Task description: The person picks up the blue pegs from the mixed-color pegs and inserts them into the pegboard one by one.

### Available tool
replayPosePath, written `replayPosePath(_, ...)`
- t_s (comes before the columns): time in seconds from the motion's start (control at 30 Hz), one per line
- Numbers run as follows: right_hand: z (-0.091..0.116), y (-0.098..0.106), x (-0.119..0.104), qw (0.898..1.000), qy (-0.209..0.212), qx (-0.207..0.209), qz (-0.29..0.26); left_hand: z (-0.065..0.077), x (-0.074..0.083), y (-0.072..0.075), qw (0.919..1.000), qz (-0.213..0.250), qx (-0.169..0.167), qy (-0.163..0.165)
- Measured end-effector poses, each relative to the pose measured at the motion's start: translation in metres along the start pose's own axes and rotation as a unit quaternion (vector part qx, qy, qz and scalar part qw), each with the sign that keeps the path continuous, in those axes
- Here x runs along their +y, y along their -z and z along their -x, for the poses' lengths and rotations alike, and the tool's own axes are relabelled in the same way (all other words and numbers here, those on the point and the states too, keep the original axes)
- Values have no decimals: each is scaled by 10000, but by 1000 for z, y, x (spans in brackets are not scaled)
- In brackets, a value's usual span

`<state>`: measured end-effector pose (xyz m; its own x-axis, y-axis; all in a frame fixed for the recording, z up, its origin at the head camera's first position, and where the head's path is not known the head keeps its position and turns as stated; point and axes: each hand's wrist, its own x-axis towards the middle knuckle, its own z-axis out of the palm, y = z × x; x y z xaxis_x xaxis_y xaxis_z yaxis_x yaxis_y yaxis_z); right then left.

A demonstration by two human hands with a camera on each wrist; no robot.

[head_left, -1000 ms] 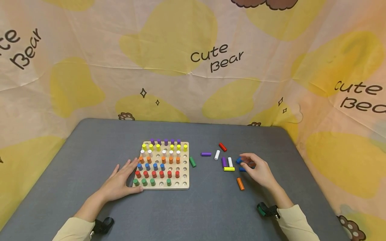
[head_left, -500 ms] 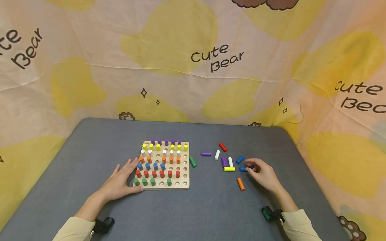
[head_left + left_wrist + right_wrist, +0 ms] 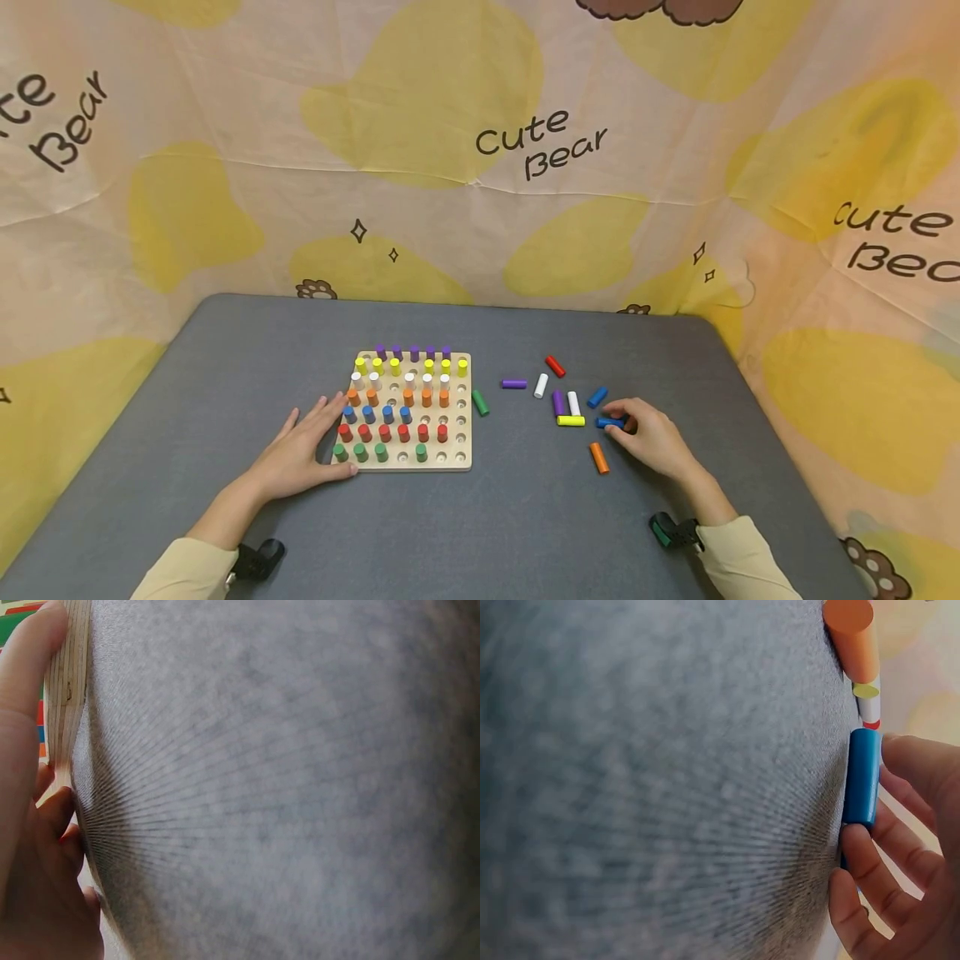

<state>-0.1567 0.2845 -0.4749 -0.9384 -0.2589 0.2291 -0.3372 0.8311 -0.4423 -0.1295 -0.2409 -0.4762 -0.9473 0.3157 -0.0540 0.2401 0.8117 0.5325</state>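
Observation:
A wooden pegboard (image 3: 444, 457) bears rows of coloured pegs standing in holes. At its left edge rests my left hand (image 3: 300, 452), fingers spread along the side and thumb at the near corner. The left wrist view has that thumb (image 3: 30, 656) against the board's side. To the right, my right hand (image 3: 651, 437) has its thumb and fingers curved round a blue peg (image 3: 862, 778) lying on the table. A bit more blue shows behind those fingers, mostly hidden. Just beyond lies another blue peg (image 3: 597, 397).
Loose pegs lie between board and right hand: red (image 3: 555, 367), green (image 3: 480, 403), orange (image 3: 598, 458), yellow (image 3: 571, 421), two purple (image 3: 513, 384) and two white (image 3: 541, 386). A patterned cloth (image 3: 420, 200) backs the grey table (image 3: 480, 533).
My right hand has left the farther blue peg, drawn back toward the right and near side, then come slightly left round the nearer blue peg. The left hand stays put.

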Motion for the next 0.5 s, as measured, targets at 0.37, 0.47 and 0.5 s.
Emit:
replayPosePath(0.37, -3, -2, -5, 9997, 161, -47, 176, 0, 0, -1, 10000, 13, 14, -12)
replayPosePath(0.47, -3, -1, -7, 9997, 140, -76, 189, 0, 0, -1, 10000, 18, 23, -24)
replayPosePath(0.5, -4, -1, -7, 9997, 125, -108, 206, 0, 0, -1, 10000, 19, 25, -25)
